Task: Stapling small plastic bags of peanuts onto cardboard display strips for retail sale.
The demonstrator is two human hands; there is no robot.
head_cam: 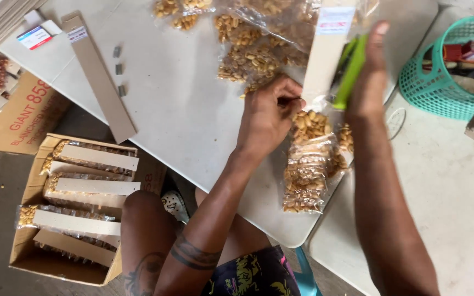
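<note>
- Clear plastic packets of peanuts (309,164) hang in a short strip from a pale cardboard header strip (325,52), which stands tilted over the near edge of the white worktop (182,109).
- Left hand (267,112): its grip is closed, fingertips pinched together at the lower end of the header strip, right where the top packet meets the card.
- Right hand (370,71): blurred; it lies against a green stapler (352,71) just beside the header strip. Whether this grip is fully wrapped around the tool cannot be told; the fingers appear extended along it.
- Work judged done: a cardboard box (69,214) on the floor, left of the person's knee, holds several finished strips (91,186), each a card with peanut packets along it, stacked flat.
- Work judged in hand: the current strip carries only a few packets at its lower end; most of its card is bare, so it seems to be at an early stage.
- Work judged left: a heap of loose peanut packets (253,44) lies at the far side of the worktop, unattached, and a spare cardboard strip (100,77) rests flat to the left with small blocks of staples (119,68) just beside it.
- Periphery: a teal basket (418,82) of odds and ends stands to the right, well apart from the packets.
</note>
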